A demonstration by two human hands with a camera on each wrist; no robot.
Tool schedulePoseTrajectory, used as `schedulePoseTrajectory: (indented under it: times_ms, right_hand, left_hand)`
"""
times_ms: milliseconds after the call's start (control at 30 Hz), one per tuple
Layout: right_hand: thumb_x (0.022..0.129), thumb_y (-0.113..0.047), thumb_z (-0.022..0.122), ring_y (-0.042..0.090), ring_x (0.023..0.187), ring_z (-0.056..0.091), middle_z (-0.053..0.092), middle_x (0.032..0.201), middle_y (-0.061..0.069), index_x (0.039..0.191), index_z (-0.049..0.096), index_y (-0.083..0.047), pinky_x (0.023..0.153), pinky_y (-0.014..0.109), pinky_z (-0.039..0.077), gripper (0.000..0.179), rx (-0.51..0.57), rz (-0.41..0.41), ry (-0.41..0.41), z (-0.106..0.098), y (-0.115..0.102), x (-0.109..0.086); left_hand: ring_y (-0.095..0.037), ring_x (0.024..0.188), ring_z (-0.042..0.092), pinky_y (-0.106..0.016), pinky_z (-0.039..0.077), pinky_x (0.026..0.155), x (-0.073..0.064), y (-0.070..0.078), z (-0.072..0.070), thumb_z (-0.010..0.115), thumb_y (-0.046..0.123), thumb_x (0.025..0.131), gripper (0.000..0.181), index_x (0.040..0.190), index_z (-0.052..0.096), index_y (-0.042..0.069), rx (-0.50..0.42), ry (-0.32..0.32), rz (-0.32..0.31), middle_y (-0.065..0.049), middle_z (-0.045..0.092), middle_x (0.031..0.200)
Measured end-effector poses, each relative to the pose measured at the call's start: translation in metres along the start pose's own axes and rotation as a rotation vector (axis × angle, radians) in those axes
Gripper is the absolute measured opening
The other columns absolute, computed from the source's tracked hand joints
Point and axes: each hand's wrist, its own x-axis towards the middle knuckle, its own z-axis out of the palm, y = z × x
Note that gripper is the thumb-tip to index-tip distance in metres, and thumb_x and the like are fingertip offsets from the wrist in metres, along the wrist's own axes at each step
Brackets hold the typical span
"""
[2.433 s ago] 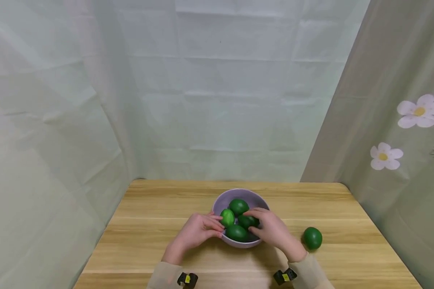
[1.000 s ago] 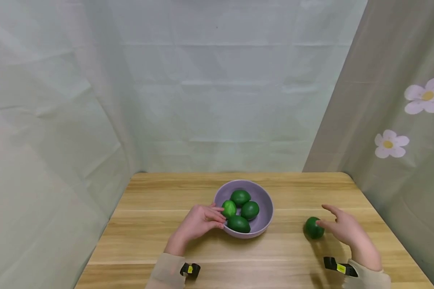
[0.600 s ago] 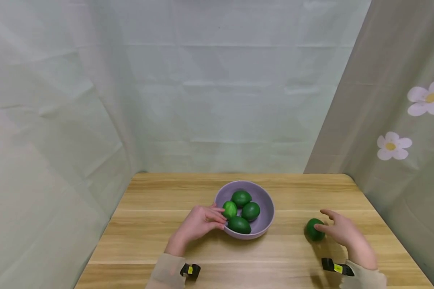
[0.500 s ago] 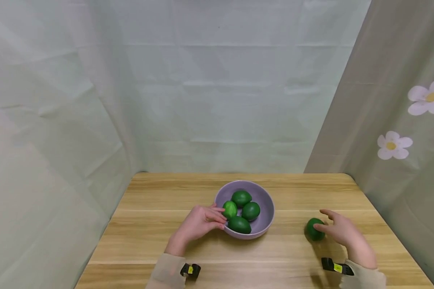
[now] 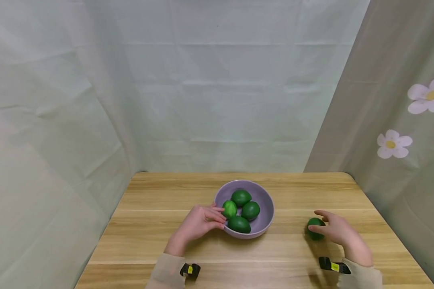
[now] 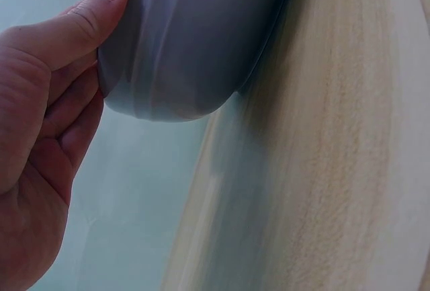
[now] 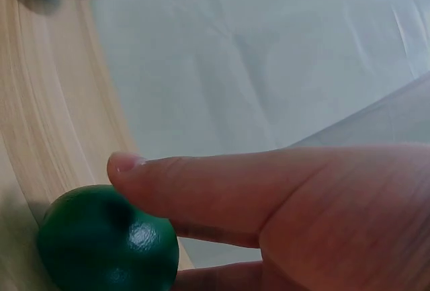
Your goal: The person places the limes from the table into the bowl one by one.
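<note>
At the left rim of a purple bowl point(image 5: 265, 218), my left hand point(image 5: 199, 224) pinches the wall between thumb and fingers; the left wrist view shows the thumb point(image 6: 101, 2) on the bowl's side point(image 6: 188, 42). Inside lie a bright green lime-like fruit point(image 5: 230, 209) and three dark green, avocado-like fruits, one nearest the front point(image 5: 239, 224). On the table at right sits another dark green avocado-like fruit point(image 7: 101, 244). My right hand point(image 5: 338, 230) is around it, the straight thumb point(image 7: 201, 187) over one side and the fingers beyond, partly hidden. Firm contact is not clear.
The bowl stands on a wooden table point(image 5: 159, 196), towards its back middle. Pale curtains point(image 5: 217, 112) hang behind and on both sides, with white flowers point(image 5: 394, 143) printed on the right one. Bare wood lies between the bowl and the lone fruit.
My right hand has left the fruit in the bowl, crossed right to the lone one, and lately edged left so its thumb covers more of it. My left hand keeps its hold.
</note>
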Motion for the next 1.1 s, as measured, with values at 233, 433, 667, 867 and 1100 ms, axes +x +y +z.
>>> schedulePoseTrajectory:
  times_ms: [233,433,667,867,1100]
  right_hand:
    - [0.093,-0.033,0.084,0.057,0.115,0.063,0.063,0.126,0.042,0.143,0.056,0.011,0.09,0.065,0.057,0.073,-0.002,0.0,0.025,0.0029,0.0016,0.0014]
    - [0.094,-0.033,0.082,0.061,0.119,0.06,0.06,0.13,0.045,0.143,0.057,0.011,0.091,0.066,0.057,0.07,0.003,0.017,0.001,0.0022,0.0023,0.0013]
    - [0.096,-0.031,0.081,0.06,0.119,0.06,0.061,0.13,0.044,0.142,0.057,0.011,0.092,0.065,0.057,0.067,0.009,0.022,0.002,0.0026,0.0015,0.001]
    - [0.096,-0.032,0.08,0.057,0.118,0.062,0.063,0.129,0.042,0.142,0.057,0.011,0.092,0.064,0.057,0.067,0.008,0.03,-0.002,0.0026,0.0021,0.0016]
    - [0.098,-0.035,0.079,0.055,0.115,0.064,0.064,0.127,0.04,0.143,0.056,0.012,0.089,0.062,0.059,0.068,0.021,0.034,-0.016,0.0005,0.0024,0.001]
  left_hand:
    - [-0.021,0.128,0.069,-0.043,0.033,0.128,0.0004,-0.0008,0.0005,0.089,0.011,0.087,0.013,0.099,0.087,0.008,-0.009,-0.007,-0.015,0.002,0.082,0.103]
    - [-0.021,0.127,0.069,-0.042,0.033,0.128,0.0006,-0.0014,0.0007,0.089,0.012,0.087,0.014,0.099,0.086,0.006,-0.008,-0.007,-0.016,0.007,0.082,0.103]
    - [-0.02,0.127,0.07,-0.043,0.033,0.127,0.0005,-0.0018,0.0003,0.089,0.013,0.087,0.015,0.1,0.086,0.007,0.001,-0.008,-0.015,0.01,0.081,0.103]
    - [-0.02,0.126,0.07,-0.044,0.035,0.126,0.0007,-0.0028,-0.0002,0.09,0.015,0.087,0.015,0.1,0.087,0.01,0.011,-0.007,-0.005,0.012,0.081,0.103]
    - [-0.02,0.125,0.07,-0.044,0.035,0.126,0.0005,-0.0036,-0.0001,0.09,0.016,0.087,0.014,0.1,0.087,0.012,0.012,-0.005,-0.005,0.015,0.08,0.104]
